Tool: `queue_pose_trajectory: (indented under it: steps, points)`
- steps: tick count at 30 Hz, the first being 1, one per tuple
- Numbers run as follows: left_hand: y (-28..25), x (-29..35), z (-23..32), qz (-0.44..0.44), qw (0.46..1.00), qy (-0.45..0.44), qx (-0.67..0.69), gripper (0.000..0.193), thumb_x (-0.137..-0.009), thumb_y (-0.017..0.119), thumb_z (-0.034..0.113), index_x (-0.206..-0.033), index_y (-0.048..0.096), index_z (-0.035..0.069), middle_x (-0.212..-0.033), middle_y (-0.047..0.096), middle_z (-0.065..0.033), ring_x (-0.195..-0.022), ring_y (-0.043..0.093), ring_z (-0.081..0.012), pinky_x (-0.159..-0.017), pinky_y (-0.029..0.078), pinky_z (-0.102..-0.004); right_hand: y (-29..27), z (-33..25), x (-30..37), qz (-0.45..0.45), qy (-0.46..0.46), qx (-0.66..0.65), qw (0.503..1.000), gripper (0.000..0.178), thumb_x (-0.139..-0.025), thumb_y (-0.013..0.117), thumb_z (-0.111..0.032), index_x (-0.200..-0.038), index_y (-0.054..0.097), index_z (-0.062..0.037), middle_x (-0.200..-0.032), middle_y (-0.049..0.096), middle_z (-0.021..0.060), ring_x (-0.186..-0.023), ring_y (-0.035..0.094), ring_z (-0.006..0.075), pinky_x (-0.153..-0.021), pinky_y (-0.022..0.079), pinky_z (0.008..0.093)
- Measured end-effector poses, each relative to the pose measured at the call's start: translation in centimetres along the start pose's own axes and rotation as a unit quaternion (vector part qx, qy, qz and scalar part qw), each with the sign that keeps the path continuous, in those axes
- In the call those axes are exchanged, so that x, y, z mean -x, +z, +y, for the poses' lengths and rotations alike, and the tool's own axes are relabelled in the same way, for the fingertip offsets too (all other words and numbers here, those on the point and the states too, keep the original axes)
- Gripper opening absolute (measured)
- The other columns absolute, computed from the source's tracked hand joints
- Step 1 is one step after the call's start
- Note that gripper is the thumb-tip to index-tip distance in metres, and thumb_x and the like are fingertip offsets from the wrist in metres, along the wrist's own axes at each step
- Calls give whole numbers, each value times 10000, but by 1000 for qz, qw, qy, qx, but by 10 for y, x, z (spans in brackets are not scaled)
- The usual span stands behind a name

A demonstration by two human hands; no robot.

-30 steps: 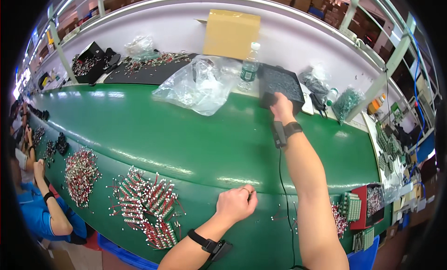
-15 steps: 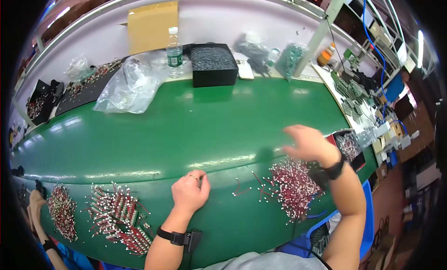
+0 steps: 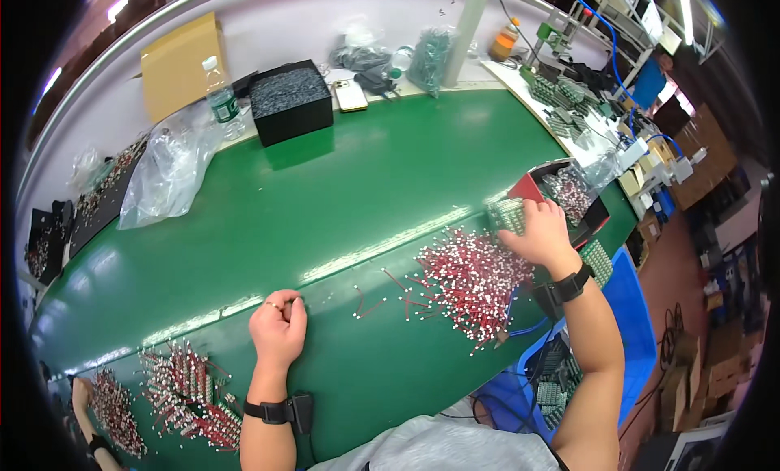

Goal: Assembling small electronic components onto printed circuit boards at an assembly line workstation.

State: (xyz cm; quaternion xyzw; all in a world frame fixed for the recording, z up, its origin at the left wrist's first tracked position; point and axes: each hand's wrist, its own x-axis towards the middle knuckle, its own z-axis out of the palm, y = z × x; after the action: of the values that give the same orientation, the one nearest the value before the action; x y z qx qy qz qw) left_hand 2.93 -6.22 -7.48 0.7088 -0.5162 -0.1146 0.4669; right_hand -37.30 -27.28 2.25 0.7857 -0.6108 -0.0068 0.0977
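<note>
My right hand [image 3: 539, 234] has its fingers closed over a green circuit board panel [image 3: 507, 215], just above a heap of short red wires with white ends [image 3: 463, 284]. Another green panel [image 3: 598, 264] shows beside my right wrist, at the bench's right edge. My left hand [image 3: 278, 329] rests on the green bench with its fingers curled in. What those fingers hold, if anything, is hidden. A few loose wires [image 3: 372, 308] lie between my left hand and the heap. To the left lies a pile of boards with red wires attached [image 3: 191, 386].
A red and black box [image 3: 597, 223] holding wired parts stands beyond my right hand. Below the right edge, a blue bin [image 3: 634, 308] holds green boards. Along the back are a black box [image 3: 292, 105], a phone [image 3: 350, 95] and a bottle [image 3: 221, 93]. Another person's hand [image 3: 81, 394] is at far left.
The view has swung right and tilted. My right hand, seen empty with spread fingers before, now grips a circuit board panel. My left hand stays curled on the bench.
</note>
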Motion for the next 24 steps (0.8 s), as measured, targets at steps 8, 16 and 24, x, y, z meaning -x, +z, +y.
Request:
queue_pose_trajectory:
  steps: [8, 16, 24]
  points:
    - [-4, 4, -3, 15, 1000, 1, -2, 45, -858, 692, 81, -885, 701, 47, -636, 589, -47, -561, 571, -173, -573, 473, -302, -44, -8, 17, 171, -43, -235, 956, 753, -779, 810, -341, -1347, 523, 62, -1259, 599, 274, -1209, 570, 422, -1048, 454, 461]
    - [1, 35, 47, -313, 874, -74, 365, 808, -849, 612, 53, -1583, 278, 105, -1484, 448, -143, -1233, 543, -225, -965, 501, -369, -44, -158, 106, -69, -355, -450, 817, 971, -729, 876, -363, -1463, 393, 50, -1396, 507, 271, -1278, 535, 427, -1080, 452, 466]
    - [-3, 82, 36, -166, 712, -165, 662, 1042, -859, 726, 207, -1643, 45, 121, -1574, 360, -174, -1423, 433, -319, -1145, 408, -464, -19, -234, 127, -89, -441, -569, 688, 949, -825, 789, -231, -1555, 249, 44, -1579, 287, 322, -1459, 342, 465, -1180, 346, 484]
